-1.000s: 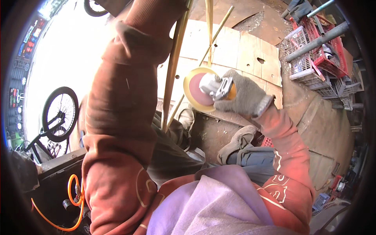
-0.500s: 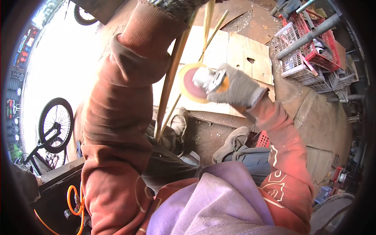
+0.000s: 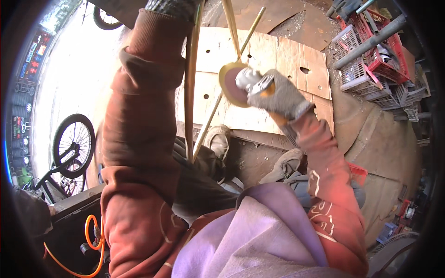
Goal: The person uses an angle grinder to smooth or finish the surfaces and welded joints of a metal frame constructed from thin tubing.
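Note:
My right hand, in a grey glove, is shut on a small angle grinder. Its round sanding disc rests against a thin yellow metal rod that slants up past it. A thicker yellow bar stands almost upright just left of the disc. My left arm in a rust-red sleeve reaches straight up beside that bar. Only the dark glove cuff of my left hand shows at the top edge, so its grip is hidden.
A sheet of cardboard with holes lies on the ground beyond the rods. Red and white plastic crates and a grey pipe are at the upper right. A bicycle and an orange hose are at the left. My shoes are below.
My right hand has lifted the grinder a little higher along the thin rod, and the disc now shows more edge-on. My left arm has reached further up.

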`<state>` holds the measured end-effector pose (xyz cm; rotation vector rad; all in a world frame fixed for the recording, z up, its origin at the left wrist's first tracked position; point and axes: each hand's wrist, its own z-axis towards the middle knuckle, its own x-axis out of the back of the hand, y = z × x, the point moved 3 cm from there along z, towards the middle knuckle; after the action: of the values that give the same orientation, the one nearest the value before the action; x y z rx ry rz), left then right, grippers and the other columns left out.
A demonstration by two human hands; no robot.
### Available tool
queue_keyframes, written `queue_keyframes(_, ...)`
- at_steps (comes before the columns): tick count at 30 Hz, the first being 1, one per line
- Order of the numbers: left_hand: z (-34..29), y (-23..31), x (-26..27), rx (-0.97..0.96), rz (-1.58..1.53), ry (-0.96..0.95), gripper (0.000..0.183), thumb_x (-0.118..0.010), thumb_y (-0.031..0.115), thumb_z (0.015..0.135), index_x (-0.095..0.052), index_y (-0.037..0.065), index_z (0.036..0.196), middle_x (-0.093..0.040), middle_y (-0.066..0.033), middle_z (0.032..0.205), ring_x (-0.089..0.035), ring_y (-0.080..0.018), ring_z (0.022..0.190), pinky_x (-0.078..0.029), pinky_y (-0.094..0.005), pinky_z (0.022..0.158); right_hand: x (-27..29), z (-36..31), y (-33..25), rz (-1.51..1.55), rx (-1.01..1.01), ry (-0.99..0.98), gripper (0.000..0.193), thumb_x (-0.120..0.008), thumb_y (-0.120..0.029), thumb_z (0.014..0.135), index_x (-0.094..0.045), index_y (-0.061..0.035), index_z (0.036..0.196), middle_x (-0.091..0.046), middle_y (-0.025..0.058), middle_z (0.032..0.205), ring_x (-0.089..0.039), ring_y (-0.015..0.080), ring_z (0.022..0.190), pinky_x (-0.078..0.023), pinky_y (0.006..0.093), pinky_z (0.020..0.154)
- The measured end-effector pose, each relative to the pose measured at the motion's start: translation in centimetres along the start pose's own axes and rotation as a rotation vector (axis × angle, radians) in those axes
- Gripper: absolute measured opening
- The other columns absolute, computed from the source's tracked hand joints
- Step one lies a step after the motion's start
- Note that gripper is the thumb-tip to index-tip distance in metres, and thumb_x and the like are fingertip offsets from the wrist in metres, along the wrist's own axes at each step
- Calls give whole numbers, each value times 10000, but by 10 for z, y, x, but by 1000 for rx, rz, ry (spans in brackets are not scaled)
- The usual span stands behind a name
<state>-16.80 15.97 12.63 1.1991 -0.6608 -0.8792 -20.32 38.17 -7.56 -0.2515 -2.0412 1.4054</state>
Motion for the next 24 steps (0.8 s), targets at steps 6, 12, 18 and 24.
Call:
queue_keyframes(6, 4, -15, 20, -88, -50, -22, 243, -724, 208, 855, -662, -21, 907, -644, -107, 742, -652, -227, 637, -562, -366, 611, -47, -33, -3, 321, -7, -132, 540, -857, -219, 710, -560, 20, 1092, -660, 99, 978, -627, 145, 950, -533, 319, 813)
queue_keyframes(12, 6, -19, 32, -105, -179, -15, 260, -744, 182, 854, -649, -37, 957, -638, -118, 759, -655, -253, 631, -569, -401, 594, -60, -48, 2, 457, 2, -150, 489, -869, -222, 722, -618, -23, 1092, -685, 51, 984, -632, 111, 869, -526, 303, 786)
queue_keyframes(18, 24, -24, 27, 2, -143, 3, 256, -730, 175, 869, -642, -40, 975, -636, -128, 764, -657, -271, 630, -574, -418, 594, -36, -11, 9, 566, -22, 1, 355, -852, -160, 737, -629, -14, 971, -647, 38, 897, -602, 102, 733, -529, 299, 707)
queue_keyframes(24, 14, -21, 43, -44, -122, 71, 287, -730, 198, 871, -640, -38, 1008, -641, -131, 778, -660, -270, 633, -578, -424, 597, -81, -69, 5, 394, 117, -108, 405, -862, -213, 730, -634, -22, 1006, -687, 63, 948, -637, 104, 818, -545, 299, 759)
